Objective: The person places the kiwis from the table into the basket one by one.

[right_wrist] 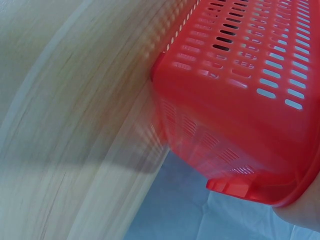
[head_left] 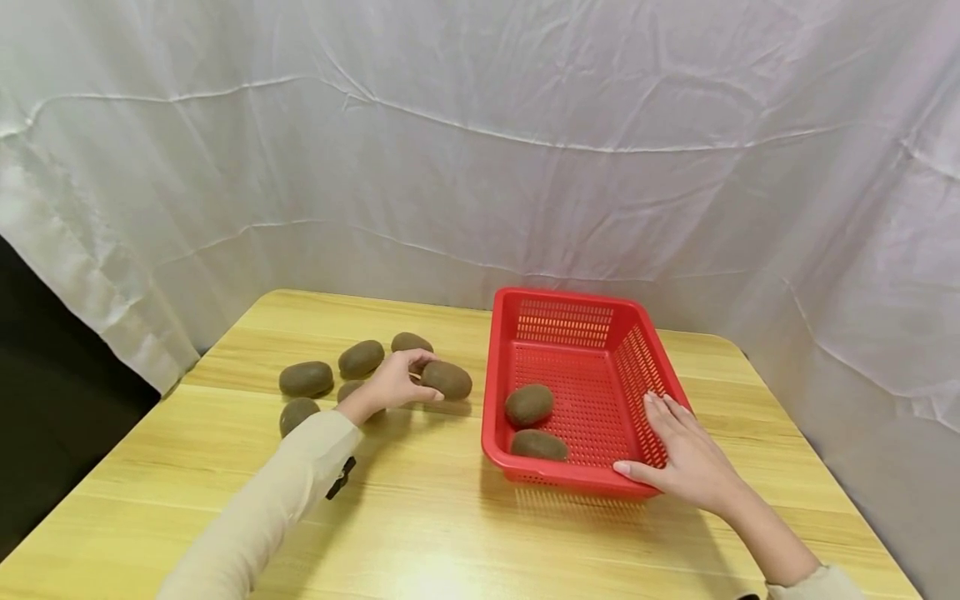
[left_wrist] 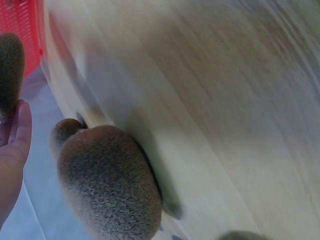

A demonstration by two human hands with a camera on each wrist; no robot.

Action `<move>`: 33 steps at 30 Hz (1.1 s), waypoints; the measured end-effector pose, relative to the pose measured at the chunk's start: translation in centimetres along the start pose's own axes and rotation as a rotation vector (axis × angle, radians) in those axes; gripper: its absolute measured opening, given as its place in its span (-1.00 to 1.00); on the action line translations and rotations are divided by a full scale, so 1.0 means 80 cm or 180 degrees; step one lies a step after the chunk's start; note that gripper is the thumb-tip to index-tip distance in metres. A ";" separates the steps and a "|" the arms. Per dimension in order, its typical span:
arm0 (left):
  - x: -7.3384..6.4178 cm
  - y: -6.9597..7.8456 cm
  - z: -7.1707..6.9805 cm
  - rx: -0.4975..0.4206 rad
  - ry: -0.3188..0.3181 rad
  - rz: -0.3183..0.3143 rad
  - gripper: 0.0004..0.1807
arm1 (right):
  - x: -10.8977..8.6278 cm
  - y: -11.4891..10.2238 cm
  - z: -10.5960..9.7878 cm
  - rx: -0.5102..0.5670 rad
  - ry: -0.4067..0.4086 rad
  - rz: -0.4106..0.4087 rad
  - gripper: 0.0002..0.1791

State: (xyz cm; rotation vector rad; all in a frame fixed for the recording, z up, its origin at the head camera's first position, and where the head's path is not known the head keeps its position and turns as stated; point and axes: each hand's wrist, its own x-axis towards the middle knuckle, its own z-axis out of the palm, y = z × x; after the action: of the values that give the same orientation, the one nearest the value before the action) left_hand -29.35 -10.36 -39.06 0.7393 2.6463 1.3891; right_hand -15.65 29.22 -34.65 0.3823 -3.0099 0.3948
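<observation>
My left hand (head_left: 397, 383) grips a brown, fuzzy kiwifruit (head_left: 447, 380) between thumb and fingers, left of the red basket (head_left: 491, 392). The same fruit fills the left edge of the left wrist view, beside the fingers (left_wrist: 22, 125). My right hand (head_left: 690, 458) rests over the basket's near right corner, its fingers fairly straight across the right rim and its thumb on the near rim. Inside the basket lie two kiwifruits, one (head_left: 529, 405) behind the other (head_left: 539, 445). The right wrist view shows the basket's slotted outer wall (right_wrist: 225, 120).
Several more kiwifruits lie loose around my left hand: one at the far left (head_left: 306, 379), one behind the wrist (head_left: 362, 359), one farther back (head_left: 411, 342). Another is partly hidden by the sleeve (head_left: 296, 414). A pale curtain (head_left: 450, 167) hangs behind the wooden table (head_left: 420, 525).
</observation>
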 end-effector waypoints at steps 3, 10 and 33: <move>-0.001 0.004 -0.003 -0.0045 0.0078 -0.0024 -0.40 | 0.000 0.000 -0.001 0.0005 -0.0011 0.0008 0.15; -0.002 0.010 -0.009 -0.0147 0.0207 0.0005 -0.40 | 0.000 -0.001 -0.002 0.0016 -0.0021 0.0012 0.16; 0.000 0.031 -0.021 -0.0308 0.0482 -0.0105 -0.42 | -0.001 0.000 -0.001 0.0005 -0.0021 0.0025 0.16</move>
State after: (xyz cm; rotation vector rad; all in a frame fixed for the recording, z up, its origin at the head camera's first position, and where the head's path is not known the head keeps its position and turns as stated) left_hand -28.85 -10.41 -36.12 0.6001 2.6639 1.6118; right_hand -15.59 29.25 -34.55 0.3728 -3.0186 0.3976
